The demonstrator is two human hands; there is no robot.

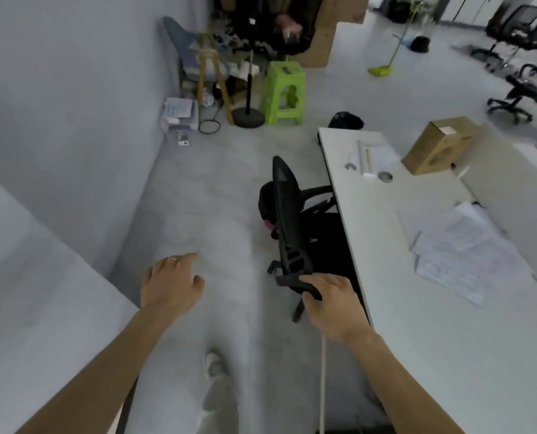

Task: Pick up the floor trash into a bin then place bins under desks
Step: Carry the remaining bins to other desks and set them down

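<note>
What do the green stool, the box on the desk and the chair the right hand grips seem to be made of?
Green stool: likely moulded plastic, with a uniform bright colour and cut-out sides. Box on the desk: corrugated cardboard, matte brown with folded edges. Office chair: black plastic frame, its back apparently mesh; blur leaves that open. The right hand grips its armrest.

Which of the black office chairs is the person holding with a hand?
The chair at the white desk: right hand grips its armrest; the others stand far right.
</note>
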